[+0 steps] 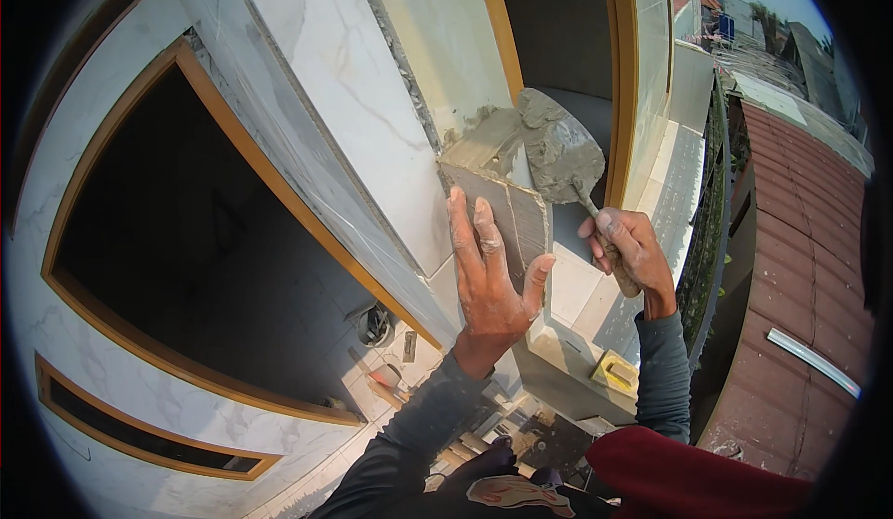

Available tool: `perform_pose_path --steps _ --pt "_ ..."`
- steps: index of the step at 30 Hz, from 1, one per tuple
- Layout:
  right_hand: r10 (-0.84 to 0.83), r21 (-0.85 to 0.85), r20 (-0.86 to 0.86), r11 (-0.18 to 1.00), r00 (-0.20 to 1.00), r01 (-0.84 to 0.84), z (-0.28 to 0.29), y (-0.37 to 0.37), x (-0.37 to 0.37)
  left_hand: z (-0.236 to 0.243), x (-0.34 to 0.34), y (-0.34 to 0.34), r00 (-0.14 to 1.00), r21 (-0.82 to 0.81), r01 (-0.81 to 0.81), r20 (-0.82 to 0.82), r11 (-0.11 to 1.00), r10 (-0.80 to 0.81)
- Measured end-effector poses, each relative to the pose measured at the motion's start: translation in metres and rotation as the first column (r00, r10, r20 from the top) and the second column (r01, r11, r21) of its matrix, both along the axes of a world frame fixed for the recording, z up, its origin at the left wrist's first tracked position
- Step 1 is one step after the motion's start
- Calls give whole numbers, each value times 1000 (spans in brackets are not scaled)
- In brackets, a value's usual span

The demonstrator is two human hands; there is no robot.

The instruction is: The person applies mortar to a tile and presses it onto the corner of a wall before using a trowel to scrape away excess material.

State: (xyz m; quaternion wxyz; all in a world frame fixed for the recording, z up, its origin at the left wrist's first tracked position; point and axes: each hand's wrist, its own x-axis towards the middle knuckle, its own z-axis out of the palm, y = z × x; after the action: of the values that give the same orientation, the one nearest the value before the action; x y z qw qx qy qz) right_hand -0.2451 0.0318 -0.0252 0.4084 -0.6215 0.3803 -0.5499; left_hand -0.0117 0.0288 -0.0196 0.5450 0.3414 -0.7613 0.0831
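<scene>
My left hand (491, 286) lies with spread fingers against the face of a grey tile piece (521, 226) at the wall corner. Wet grey mortar (488, 138) covers the top behind that piece. The handle of a trowel (563, 147) is wrapped in the fingers of my right hand (640, 249). Mortar coats the trowel's broad rounded blade, which is tilted beside the mortared corner, close to the tile's upper edge. Part of the tile is hidden behind my left fingers.
White marbled tiles (339, 91) face the wall at left, around a wooden-framed opening (233, 161). Below stand a bucket (374, 326) with tools and a yellow block-shaped tool (615, 372) on a ledge. Beyond the edge at right is a reddish-brown roof (781, 277).
</scene>
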Motion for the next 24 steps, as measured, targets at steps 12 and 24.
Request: perform_pose_path --steps 12,24 --pt "156 41 130 986 979 -162 -3 15 23 -1 1 -1 1000 2 6 4 1000 -6" --pt "227 -61 -46 971 973 -229 -6 -12 17 0 -1 0 1000 14 18 -16 1000 -18"
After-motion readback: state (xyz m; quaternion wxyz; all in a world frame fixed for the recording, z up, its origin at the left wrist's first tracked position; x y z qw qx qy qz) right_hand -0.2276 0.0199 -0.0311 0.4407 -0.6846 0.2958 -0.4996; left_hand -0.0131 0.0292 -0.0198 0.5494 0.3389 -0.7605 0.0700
